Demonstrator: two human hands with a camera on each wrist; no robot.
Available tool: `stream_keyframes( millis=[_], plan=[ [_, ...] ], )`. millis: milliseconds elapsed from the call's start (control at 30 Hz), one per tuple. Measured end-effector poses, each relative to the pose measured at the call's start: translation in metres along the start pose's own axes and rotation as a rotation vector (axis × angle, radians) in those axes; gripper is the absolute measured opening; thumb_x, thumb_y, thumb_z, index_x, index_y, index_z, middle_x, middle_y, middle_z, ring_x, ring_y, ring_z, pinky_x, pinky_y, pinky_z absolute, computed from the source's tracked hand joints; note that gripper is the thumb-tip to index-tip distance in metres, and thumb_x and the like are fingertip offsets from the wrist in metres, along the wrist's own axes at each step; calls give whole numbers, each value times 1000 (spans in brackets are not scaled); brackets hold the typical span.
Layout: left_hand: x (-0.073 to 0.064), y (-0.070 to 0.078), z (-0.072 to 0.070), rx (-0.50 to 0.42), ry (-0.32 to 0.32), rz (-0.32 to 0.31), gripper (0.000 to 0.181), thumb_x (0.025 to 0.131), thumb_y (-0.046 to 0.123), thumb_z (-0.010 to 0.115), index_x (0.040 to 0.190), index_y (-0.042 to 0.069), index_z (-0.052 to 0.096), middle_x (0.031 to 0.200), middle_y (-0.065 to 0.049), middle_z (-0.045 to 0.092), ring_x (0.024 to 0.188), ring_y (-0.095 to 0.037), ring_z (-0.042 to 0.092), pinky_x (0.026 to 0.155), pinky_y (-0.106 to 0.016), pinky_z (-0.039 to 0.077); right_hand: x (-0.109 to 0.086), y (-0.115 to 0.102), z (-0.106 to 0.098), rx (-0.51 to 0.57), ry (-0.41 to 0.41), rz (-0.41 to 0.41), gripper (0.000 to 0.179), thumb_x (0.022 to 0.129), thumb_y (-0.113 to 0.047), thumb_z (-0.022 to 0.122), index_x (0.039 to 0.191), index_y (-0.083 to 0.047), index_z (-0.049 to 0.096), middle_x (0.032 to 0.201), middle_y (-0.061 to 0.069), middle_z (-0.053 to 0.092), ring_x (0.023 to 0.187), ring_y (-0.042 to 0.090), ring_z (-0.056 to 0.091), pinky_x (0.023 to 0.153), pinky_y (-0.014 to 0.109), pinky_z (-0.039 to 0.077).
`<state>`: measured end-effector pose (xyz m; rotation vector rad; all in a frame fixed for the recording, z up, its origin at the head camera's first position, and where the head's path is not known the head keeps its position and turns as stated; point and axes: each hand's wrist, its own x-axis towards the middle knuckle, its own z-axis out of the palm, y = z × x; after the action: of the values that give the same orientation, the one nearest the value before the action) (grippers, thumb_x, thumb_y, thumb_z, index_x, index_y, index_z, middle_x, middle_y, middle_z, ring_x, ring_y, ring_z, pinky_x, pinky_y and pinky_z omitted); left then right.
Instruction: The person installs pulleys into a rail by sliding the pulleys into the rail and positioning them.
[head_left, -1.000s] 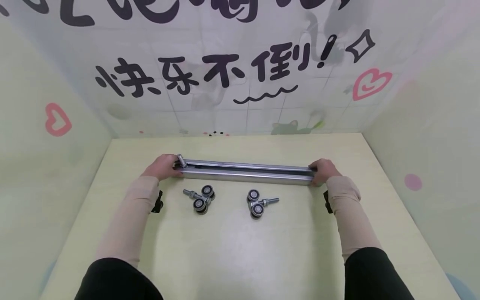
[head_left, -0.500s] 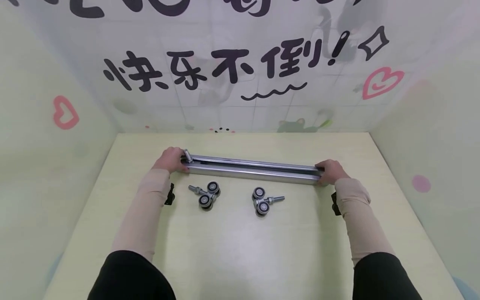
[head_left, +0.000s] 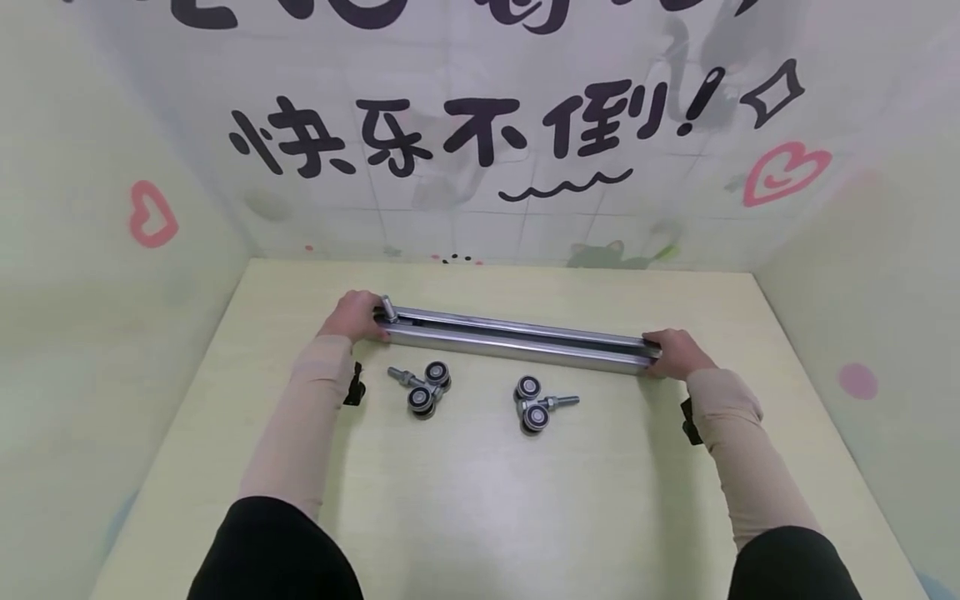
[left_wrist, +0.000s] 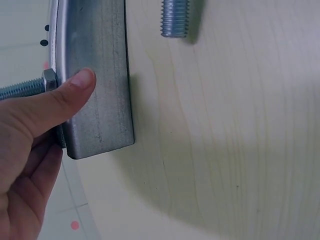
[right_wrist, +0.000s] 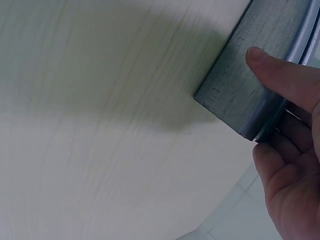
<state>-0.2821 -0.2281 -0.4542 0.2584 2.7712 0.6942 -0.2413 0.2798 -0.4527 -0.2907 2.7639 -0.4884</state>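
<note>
We see one metal rail [head_left: 517, 347] toward twelve o'clock, its long axis nearly nine-to-three, between two hands, neither nearer: the left hand [head_left: 354, 317] grips its nine-o'clock end, the right hand [head_left: 681, 353] its three-o'clock end. One bolt [head_left: 388, 308] sticks up beside the left. Two rollers [head_left: 421, 401] lie on the tabletop [head_left: 480, 508], six-o'clock side.

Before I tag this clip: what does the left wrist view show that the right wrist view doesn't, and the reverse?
Left wrist only: the left hand, a threaded bolt with a nut, and a separate threaded tip at the top edge.

Right wrist only: the right hand.

Both: the metal rail, a different end in each, and the pale tabletop.
</note>
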Motion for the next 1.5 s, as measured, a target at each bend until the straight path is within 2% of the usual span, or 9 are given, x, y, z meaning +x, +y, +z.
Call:
stream_keyframes(
  millis=[200,433,633,867,1000,1167,1500],
  plan=[
    [1,4,2,-17,3,-10,45,63,8,79,104,-1,62,107,-22,60,94,-33,53,88,-47,43,-5,3,0,-14,8,-26,70,66,-9,75,125,12,45,119,35,49,102,43,50,89,52,41],
    [0,7,3,-16,-2,-18,47,63,8,79,106,-3,62,111,-24,59,95,-34,53,90,-47,42,-13,-5,-2,-24,66,-120,64,74,-18,72,125,11,45,122,34,48,109,48,47,92,54,38],
    [0,6,3,-16,6,-23,47,64,8,79,107,-2,62,114,-23,58,100,-36,52,94,-49,39,-20,-22,1,13,165,-227,54,77,-15,70,120,11,50,123,32,48,113,47,46,95,53,37],
    [-1,2,1,-24,13,-19,50,64,8,79,110,-2,61,114,-24,58,98,-35,52,91,-48,41,-25,-51,17,12,293,-367,37,75,-6,70,107,9,61,105,25,62,99,39,58,87,48,45],
    [-2,2,0,-26,7,-20,51,64,8,79,111,-2,60,114,-24,58,98,-35,53,90,-48,41,-27,-65,25,-7,294,-427,35,73,-4,71,105,9,61,102,23,64,95,37,60,84,47,47],
    [-2,2,0,-34,11,-21,52,63,7,79,110,-2,60,115,-24,57,99,-35,52,92,-48,40,-29,-77,37,-27,255,-472,34,73,-5,71,104,9,62,101,21,65,94,35,61,83,45,48],
    [0,-1,2,-13,23,-16,49,62,9,80,107,-1,63,111,-22,60,95,-34,51,90,-48,40,-32,-83,63,-77,243,-529,32,69,-4,73,99,2,66,96,14,68,89,28,64,79,38,51]
  ],
)
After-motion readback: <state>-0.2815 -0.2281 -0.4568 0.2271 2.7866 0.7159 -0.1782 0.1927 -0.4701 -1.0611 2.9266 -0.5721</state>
